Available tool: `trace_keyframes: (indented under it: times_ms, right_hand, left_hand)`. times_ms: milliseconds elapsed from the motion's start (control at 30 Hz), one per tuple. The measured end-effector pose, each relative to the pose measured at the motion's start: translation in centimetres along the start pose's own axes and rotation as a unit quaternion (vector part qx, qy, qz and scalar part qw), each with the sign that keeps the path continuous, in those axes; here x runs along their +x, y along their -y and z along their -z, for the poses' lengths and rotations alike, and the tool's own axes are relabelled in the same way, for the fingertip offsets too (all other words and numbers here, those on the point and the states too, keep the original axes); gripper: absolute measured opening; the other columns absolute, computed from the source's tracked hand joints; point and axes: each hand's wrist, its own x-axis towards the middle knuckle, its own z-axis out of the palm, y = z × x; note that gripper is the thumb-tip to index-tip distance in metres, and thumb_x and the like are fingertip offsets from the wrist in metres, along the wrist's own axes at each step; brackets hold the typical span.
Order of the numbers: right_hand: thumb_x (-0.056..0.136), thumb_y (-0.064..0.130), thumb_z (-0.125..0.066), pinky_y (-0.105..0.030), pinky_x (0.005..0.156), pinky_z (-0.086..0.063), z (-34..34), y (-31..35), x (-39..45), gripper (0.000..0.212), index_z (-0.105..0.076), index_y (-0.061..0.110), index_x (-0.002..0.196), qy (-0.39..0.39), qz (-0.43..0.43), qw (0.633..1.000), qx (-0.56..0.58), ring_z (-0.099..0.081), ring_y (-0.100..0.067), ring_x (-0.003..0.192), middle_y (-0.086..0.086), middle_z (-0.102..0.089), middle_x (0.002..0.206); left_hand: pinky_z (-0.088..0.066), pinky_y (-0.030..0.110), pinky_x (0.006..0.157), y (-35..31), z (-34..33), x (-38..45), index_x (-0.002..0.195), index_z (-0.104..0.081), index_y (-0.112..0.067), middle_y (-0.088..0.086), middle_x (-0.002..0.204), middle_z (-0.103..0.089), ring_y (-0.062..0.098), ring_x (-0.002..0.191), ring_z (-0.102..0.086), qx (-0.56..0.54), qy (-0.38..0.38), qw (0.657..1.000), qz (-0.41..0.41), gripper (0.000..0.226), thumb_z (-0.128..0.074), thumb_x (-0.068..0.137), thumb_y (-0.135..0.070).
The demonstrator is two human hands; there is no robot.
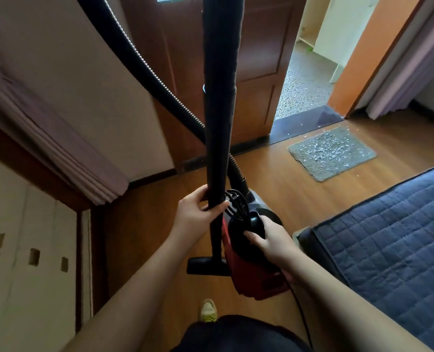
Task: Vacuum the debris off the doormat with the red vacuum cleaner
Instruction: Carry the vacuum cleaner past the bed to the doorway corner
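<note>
The left hand [198,212] grips the black wand [219,110]; the right hand [269,237] holds the red vacuum cleaner [238,255] by its handle; the debris-strewn doormat [331,152] lies well ahead by the door; the dangling hose [144,62] might snag and the nozzle [207,266] scatter flakes.

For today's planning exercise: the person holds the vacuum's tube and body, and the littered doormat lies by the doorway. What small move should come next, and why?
Probably carry the vacuum forward and right, toward the doormat. The left hand grips the black tube, the right hand holds the red vacuum cleaner, and the floor nozzle hangs near the person's feet, well short of the white debris.
</note>
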Motion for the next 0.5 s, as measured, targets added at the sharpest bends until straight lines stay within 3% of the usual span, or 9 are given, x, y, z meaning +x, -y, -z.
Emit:
trace_keyframes:
  times_ms: [100,200,400,500]
  right_hand:
    - [0.092,0.039,-0.063,-0.025,0.08,-0.04,1.4,0.8,4.1,0.028,-0.055,0.024,0.115,-0.013,-0.021,1.0,0.008,-0.057,-0.008,0.096,0.013,-0.061,0.103]
    - [0.092,0.04,-0.063,-0.026,0.08,-0.041,3.4,0.8,7.9,0.024,-0.055,0.029,0.112,-0.025,-0.038,0.999,0.017,-0.058,-0.008,0.097,0.015,-0.061,0.103]
    - [0.091,0.041,-0.064,-0.032,0.086,-0.047,8.2,-0.7,14.9,0.031,-0.059,0.025,0.117,-0.068,-0.066,0.995,0.038,-0.06,-0.013,0.103,0.007,-0.066,0.11]
    - [0.091,0.037,-0.065,-0.031,0.084,-0.047,11.5,-2.5,18.6,0.03,-0.061,0.023,0.117,-0.094,-0.075,0.991,0.06,-0.061,-0.014,0.102,0.006,-0.066,0.108]
  left_hand:
    - [-0.056,0.029,0.089,-0.1,0.8,5.6,0.106,-0.071,-0.028,-0.013,0.102,-0.073,0.003,0.103,-0.066,0.009,0.034,0.999,-0.01,0.023,-0.077,0.084,-0.024]
    - [-0.054,0.018,0.084,-0.4,0.4,11.0,0.104,-0.071,-0.029,-0.017,0.098,-0.073,-0.001,0.099,-0.066,0.037,0.055,0.997,-0.038,0.022,-0.078,0.084,-0.026]
    - [-0.057,0.02,0.084,-1.0,-3.5,21.4,0.111,-0.072,-0.018,-0.011,0.096,-0.075,0.0,0.093,-0.069,0.038,0.082,0.995,-0.04,0.034,-0.082,0.079,-0.02]
    - [-0.053,0.012,0.079,-1.9,-6.5,26.8,0.112,-0.072,-0.016,-0.01,0.095,-0.075,-0.004,0.089,-0.069,0.054,0.104,0.991,-0.064,0.032,-0.081,0.081,-0.016]
